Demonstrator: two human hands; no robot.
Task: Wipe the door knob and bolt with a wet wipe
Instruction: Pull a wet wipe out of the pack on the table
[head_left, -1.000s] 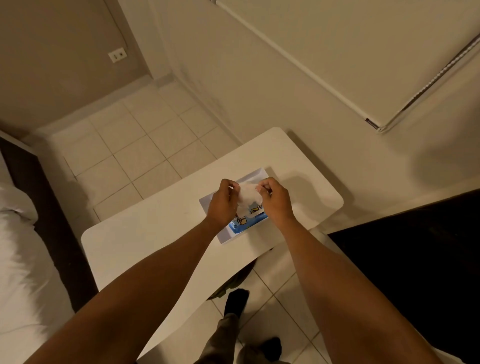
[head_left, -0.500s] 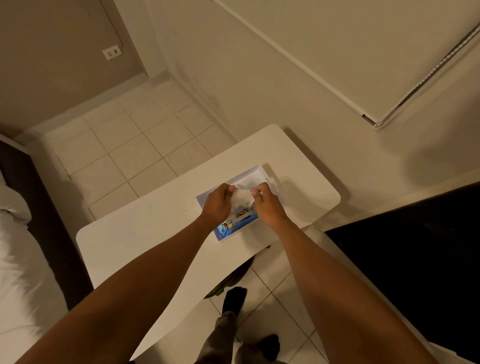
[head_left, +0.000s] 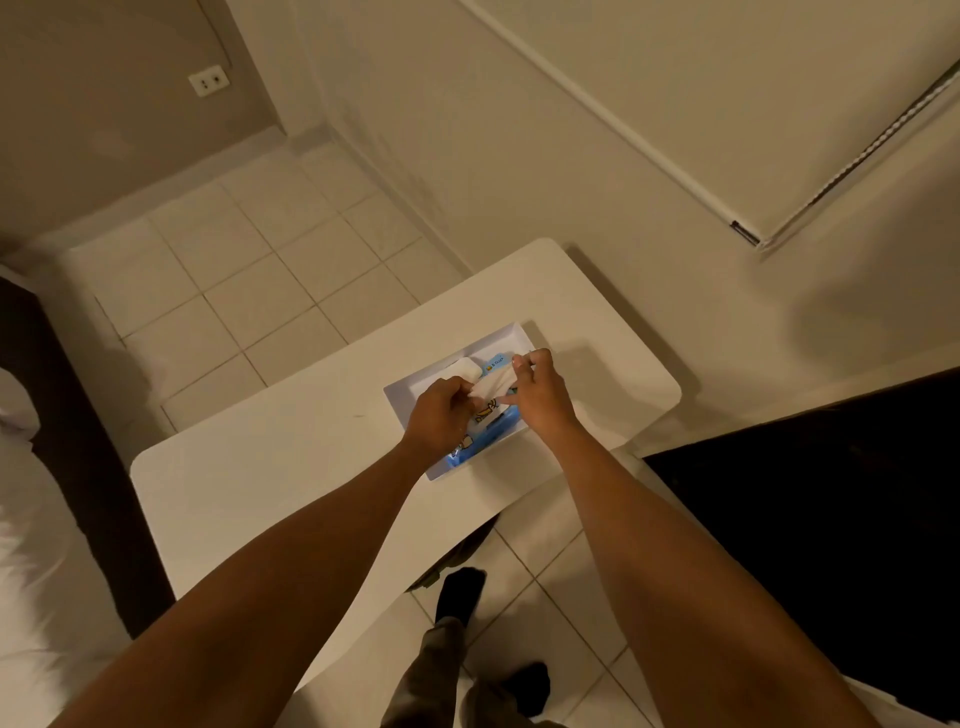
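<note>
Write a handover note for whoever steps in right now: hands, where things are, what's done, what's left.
Left hand: pinching one end of the wet wipe.
Right hand: pinching the other end, the wipe stretched between the two hands.
The blue wipe pack lies in the white tray on the white table, under the hands.
Done: a wipe is out of the pack.
Left: wipe the door knob and bolt; neither is in view.

wipe pack (head_left: 493, 415) print, seemingly unreadable
</note>
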